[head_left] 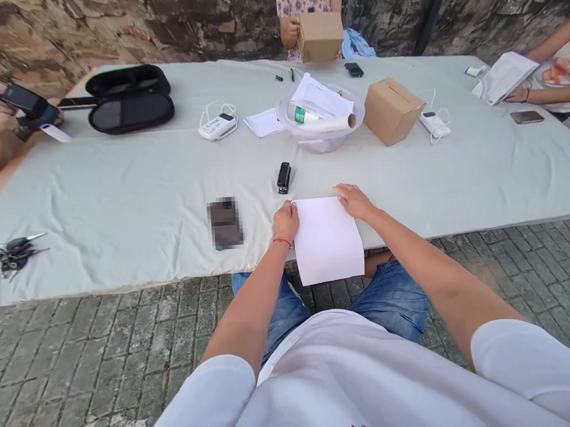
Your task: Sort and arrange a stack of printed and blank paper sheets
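- Head view is showing the left hand (286, 220) and right hand (355, 201) pinching the two far corners of a white sheet of paper (326, 238), fingers curled shut on its top edge.
- Sheet is lying at the near table edge, its lower part overhanging toward 6 o'clock above the lap; by my judgement no fold or crease is showing yet, so the paper work is only beginning.
- Paper is appearing thin, smooth, rectangular and blank.
- Table (120, 198) is wearing a pale grey cloth, soft and lightly wrinkled.
- Black stapler (283, 177), small, hard and glossy, is sitting at 11 o'clock from the sheet, near but apart.
- Blurred dark phone (224, 223) is lying flat at 9 o'clock.
- Clear plastic bowl (321, 118) holding papers and a roll is standing at 12 o'clock; a cardboard box (391, 110), matte brown, is sitting at 1 o'clock.
- Keys (11, 255) are resting far off at 9 o'clock.
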Demonstrator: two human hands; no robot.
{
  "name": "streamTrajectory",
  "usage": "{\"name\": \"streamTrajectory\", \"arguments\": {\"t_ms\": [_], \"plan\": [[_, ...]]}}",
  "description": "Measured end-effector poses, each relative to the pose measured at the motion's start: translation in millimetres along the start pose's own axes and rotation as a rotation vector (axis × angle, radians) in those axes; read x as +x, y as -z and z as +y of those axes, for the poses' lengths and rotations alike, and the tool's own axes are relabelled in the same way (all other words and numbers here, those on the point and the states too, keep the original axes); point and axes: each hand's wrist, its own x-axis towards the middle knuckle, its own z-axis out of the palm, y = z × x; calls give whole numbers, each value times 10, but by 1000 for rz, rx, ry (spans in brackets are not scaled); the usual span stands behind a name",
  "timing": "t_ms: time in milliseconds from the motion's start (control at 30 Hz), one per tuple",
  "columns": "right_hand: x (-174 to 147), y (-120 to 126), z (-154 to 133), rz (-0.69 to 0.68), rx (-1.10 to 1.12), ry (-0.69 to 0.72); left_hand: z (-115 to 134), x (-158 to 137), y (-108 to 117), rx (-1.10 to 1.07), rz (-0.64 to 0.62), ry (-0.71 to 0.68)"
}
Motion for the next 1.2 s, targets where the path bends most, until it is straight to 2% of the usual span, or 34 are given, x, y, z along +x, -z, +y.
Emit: {"name": "streamTrajectory", "arguments": {"t_ms": [133,233,333,433,567,633,733,833,933,1200], "plan": [[189,-104,-14,-143,-81,35,-3,10,7,-43,-8,13],[211,-75,-36,-121,-133,18,8,9,20,-70,-23,16],[199,-9,-33,-154,-103,-15,18,-1,35,-83,-31,13],[153,65,46,-118,83,-130,18,-14,49,-111,-33,13],[21,114,213,-58,510,-374,18,-20,65,-163,-22,30],[-60,100,270,-38,691,-441,20,-18,72,-184,-26,37],[-157,44,292,72,831,-488,7,-5,79,-233,-20,57],[-193,-27,264,145,832,-495,-35,15,88,-316,2,60],[-184,-103,244,124,778,-464,-80,26,109,-399,2,36],[-174,-215,292,187,620,-402,-125,19,142,-761,-144,71]]}}
